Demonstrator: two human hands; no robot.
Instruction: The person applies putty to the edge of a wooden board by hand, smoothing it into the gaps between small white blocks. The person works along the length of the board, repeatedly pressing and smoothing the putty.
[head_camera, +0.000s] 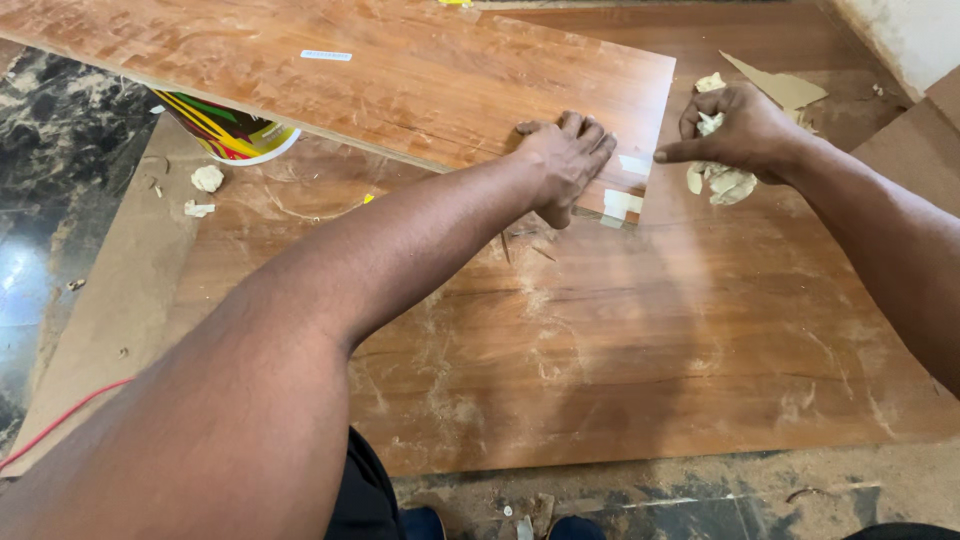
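Both busy: left hand (565, 160) flat on board (400, 70), right hand (735, 125) clutching half-hidden scraps (725, 182).

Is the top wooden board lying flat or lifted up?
Lifted: the upper board rests on a striped bucket, above the lower board.

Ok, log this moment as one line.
left hand: flat on raised wood panel | right hand: clutching crumpled paper scraps | below: large wood sheet

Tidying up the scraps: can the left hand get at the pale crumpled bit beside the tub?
Probably yes. The left hand rests on the raised board; the scrap lies uncovered on the lower sheet, nothing blocking it.
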